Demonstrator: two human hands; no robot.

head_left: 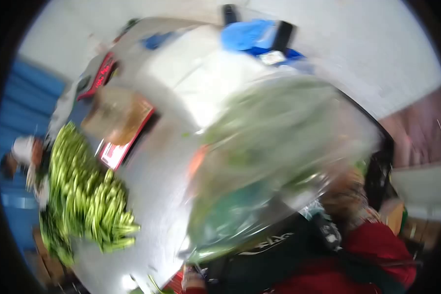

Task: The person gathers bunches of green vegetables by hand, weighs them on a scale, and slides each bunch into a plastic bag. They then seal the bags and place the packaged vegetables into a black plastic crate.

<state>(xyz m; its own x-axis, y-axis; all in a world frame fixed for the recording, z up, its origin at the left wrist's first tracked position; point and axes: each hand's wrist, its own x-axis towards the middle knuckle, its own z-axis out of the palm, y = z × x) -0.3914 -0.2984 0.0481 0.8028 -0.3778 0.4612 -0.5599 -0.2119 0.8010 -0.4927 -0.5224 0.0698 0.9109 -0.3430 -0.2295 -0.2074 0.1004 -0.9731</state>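
A large clear plastic bag (pixel 274 132) of leafy greens, blurred by motion, fills the middle and right of the view in front of my dark apron (pixel 279 259). A patch of orange shows at its left side. My right hand (pixel 345 193) is against the bag's lower right side and appears to grip it, its fingers smeared and partly covered. Low in the view, my left hand (pixel 193 278) is close beneath the bag's bottom corner, with its fingers hidden. Left of the bag, a long heap of green stalks (pixel 90 196) lies on the metal table (pixel 157 196).
A brownish package (pixel 113 115) rests over a red-edged flat object (pixel 125 147), near a red digital display (pixel 103 73). White sheeting (pixel 196 68) covers the far part of the table. Behind are a blue plastic bag (pixel 242 35) and a dark phone-like object (pixel 283 36). Another person (pixel 24 152) is at far left.
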